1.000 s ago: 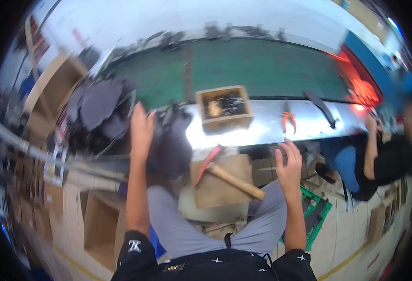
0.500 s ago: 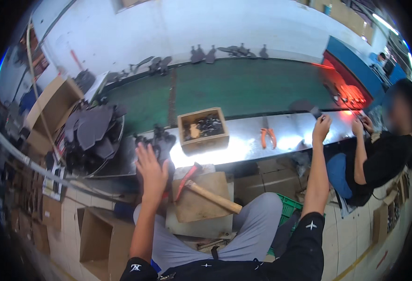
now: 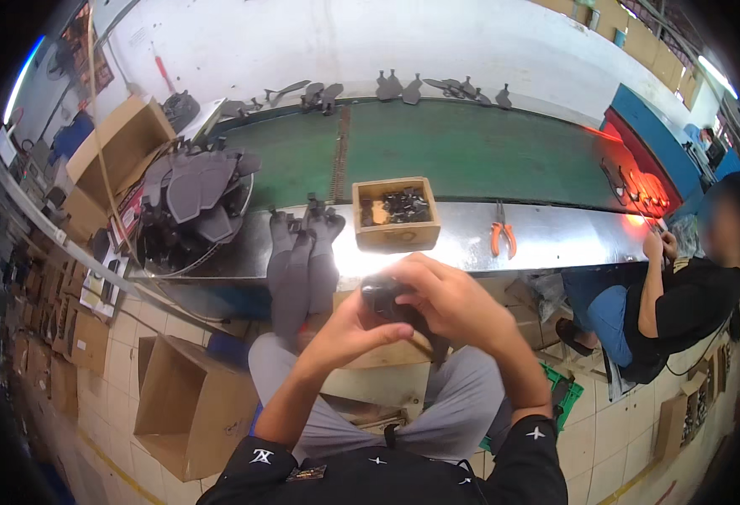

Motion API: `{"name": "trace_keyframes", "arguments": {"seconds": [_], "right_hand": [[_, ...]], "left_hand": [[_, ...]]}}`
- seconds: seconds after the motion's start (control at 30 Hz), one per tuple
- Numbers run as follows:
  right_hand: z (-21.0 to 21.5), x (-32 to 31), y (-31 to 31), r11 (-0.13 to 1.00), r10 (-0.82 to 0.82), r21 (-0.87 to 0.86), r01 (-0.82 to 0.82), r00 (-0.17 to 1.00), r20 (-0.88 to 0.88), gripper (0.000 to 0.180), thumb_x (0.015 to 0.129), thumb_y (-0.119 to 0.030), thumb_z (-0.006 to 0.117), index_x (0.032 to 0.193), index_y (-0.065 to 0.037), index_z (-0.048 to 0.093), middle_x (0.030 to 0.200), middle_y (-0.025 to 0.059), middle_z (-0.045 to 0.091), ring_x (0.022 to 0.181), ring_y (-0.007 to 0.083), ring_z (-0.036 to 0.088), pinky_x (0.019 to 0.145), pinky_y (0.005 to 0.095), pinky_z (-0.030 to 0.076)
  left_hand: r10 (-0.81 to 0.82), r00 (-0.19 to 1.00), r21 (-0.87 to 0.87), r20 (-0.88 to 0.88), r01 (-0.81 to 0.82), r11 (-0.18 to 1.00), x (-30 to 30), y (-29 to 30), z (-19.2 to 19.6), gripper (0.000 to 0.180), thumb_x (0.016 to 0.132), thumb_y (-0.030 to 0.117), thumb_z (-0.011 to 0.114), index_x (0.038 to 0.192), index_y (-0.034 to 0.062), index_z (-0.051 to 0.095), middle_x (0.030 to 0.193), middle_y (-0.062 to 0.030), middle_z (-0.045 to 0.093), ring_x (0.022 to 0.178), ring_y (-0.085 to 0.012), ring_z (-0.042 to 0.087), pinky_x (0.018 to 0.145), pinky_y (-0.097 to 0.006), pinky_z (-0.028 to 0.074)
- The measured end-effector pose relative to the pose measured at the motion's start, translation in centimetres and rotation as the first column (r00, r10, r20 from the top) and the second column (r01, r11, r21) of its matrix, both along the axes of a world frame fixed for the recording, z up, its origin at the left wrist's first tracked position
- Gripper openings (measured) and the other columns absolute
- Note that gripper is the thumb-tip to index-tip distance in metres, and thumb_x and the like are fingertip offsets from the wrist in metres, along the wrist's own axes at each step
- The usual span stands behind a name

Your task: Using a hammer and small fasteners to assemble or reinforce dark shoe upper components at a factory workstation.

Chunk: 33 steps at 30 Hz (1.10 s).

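Observation:
Over my lap, both hands have come together around a dark grey paddle-shaped piece with a shiny black end (image 3: 380,296). My left hand (image 3: 346,335) cups it from the left with the thumb stretched along the near side. From the right, my right hand (image 3: 452,305) curls its fingers over the piece, partly hiding it. Several like paddle-shaped pieces (image 3: 296,278) lie at the metal bench edge beyond my left hand. Beneath my hands sits a block or stool (image 3: 376,385), mostly covered by them; the hammer there is hidden.
A wooden box of small black parts (image 3: 397,237) and orange-handled pliers (image 3: 503,240) rest on the metal bench edge. Left stands a heaped basket of grey pieces (image 3: 197,194). A green belt (image 3: 462,156) runs behind. To the right sits a co-worker (image 3: 689,286) near glowing red light.
My right hand has come in from the far right with the dark piece. My left hand has drawn back from the pieces on the bench to meet it. The view has shifted.

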State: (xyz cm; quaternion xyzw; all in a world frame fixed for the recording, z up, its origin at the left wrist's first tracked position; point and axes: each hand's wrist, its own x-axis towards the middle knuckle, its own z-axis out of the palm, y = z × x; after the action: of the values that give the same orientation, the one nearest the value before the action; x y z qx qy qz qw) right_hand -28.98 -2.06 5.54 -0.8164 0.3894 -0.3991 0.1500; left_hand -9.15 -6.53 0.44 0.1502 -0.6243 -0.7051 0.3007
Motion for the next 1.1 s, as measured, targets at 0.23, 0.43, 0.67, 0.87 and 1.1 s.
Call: {"name": "trace_keyframes", "arguments": {"seconds": [0.23,0.43,0.67,0.87,1.1], "right_hand": [[-8.5,3.8,3.1,0.826,-0.563,-0.107,0.553,0.807,-0.177,0.090,0.081,-0.041,0.076,0.147,-0.003,0.027,0.142,0.0257,0.038,0.122,0.0436,0.046,0.102,0.0459,0.040],[-12.3,3.2,5.0,0.650,-0.667,0.220,0.727,0.685,-0.294,0.100,0.073,-0.041,0.082,0.146,-0.004,0.025,0.122,0.0287,0.056,0.106,0.0450,0.061,0.084,0.0477,0.053],[-15.0,3.9,6.9,0.530,-0.779,0.357,0.769,0.608,-0.154,0.109,0.071,-0.040,0.088,0.147,-0.002,0.020,0.077,0.0180,0.064,0.070,0.0348,0.066,0.063,0.0416,0.052],[-14.0,4.5,10.0,0.525,-0.810,0.256,0.811,0.569,-0.141,0.096,0.076,-0.031,0.085,0.146,0.000,0.028,0.054,0.0084,0.054,0.046,0.0262,0.056,0.046,0.0377,0.043],[-14.4,4.3,13.4,0.532,-0.835,0.470,0.705,0.529,0.152,0.069,0.077,-0.015,0.084,0.132,0.001,0.046,0.050,0.0012,0.048,0.047,0.0052,0.042,0.044,0.0240,0.032]], "left_hand": [[0.417,0.895,0.317,-0.162,-0.353,0.880,2.9,-2.9,-4.1,0.029,0.092,0.004,0.057,0.121,0.0027,0.056,0.095,-0.0017,0.065,0.073,-0.0066,0.056,0.066,-0.020,0.044],[0.276,0.953,0.195,-0.124,-0.250,0.949,-0.5,-11.9,-9.3,0.026,0.096,0.015,0.059,0.119,0.0018,0.058,0.095,0.0003,0.062,0.080,-0.0077,0.053,0.076,-0.025,0.044],[0.364,0.858,-0.316,0.362,-0.255,0.914,-3.7,-15.3,-14.5,0.037,0.101,0.037,0.048,0.091,0.0016,0.046,0.087,-0.0085,0.056,0.080,-0.0198,0.047,0.079,-0.035,0.042],[0.494,0.762,-0.516,0.418,-0.248,0.820,-4.3,-13.7,-13.0,0.046,0.096,0.043,0.050,0.089,-0.0026,0.046,0.085,-0.0246,0.056,0.081,-0.0357,0.054,0.077,-0.043,0.042],[0.563,0.675,-0.541,0.477,-0.279,0.793,-2.7,-13.1,-13.2,0.046,0.097,0.041,0.047,0.101,-0.0048,0.049,0.098,-0.0301,0.064,0.096,-0.0477,0.061,0.085,-0.051,0.045]]}}
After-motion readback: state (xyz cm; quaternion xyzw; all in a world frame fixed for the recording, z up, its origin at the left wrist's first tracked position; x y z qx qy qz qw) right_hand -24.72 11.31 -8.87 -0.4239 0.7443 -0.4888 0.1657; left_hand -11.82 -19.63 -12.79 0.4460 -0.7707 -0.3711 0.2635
